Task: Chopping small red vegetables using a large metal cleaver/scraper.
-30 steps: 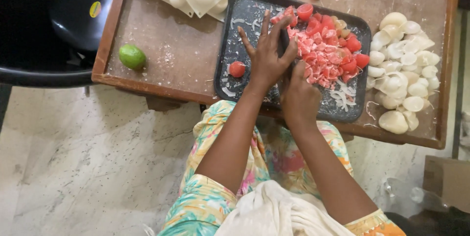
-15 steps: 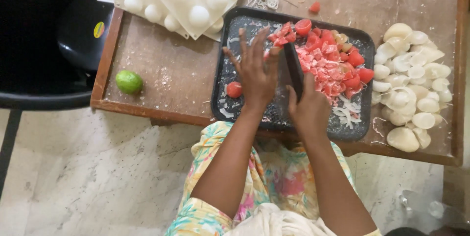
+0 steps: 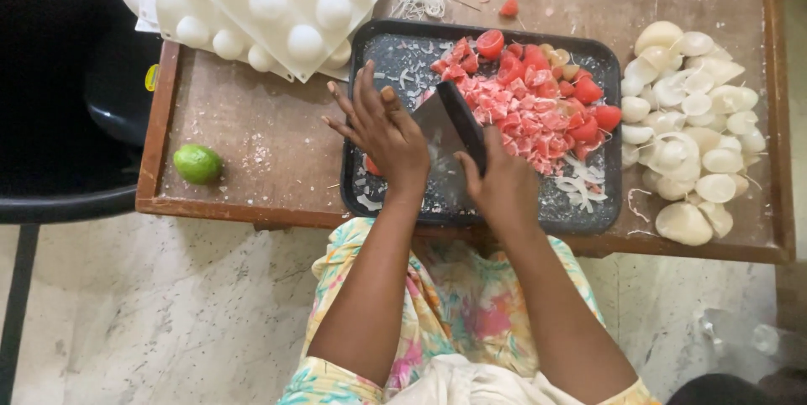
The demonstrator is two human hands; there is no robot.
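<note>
A black tray [image 3: 378,52] lies on a wooden table [image 3: 252,144]. It holds a heap of chopped red tomato [image 3: 538,102] and some white onion slivers [image 3: 580,180]. My right hand [image 3: 504,186] grips the handle of a broad dark knife [image 3: 454,119], whose blade is tilted over the tray's middle, left of the heap. My left hand [image 3: 378,129] hovers with fingers spread over the tray's left part, beside the blade. A red tomato piece [image 3: 370,167] peeks out under its wrist.
A green lime [image 3: 197,163] sits near the table's left front corner. White moulded egg trays [image 3: 277,2] overhang the far left. A pile of pale rounded pieces [image 3: 689,119] fills the right side. One tomato bit [image 3: 508,7] lies beyond the tray. A black chair [image 3: 59,119] stands at left.
My left hand has come off the tomato heap and now spreads over the tray's left side. The knife blade has swung up into view, tilted. The view has shifted closer.
</note>
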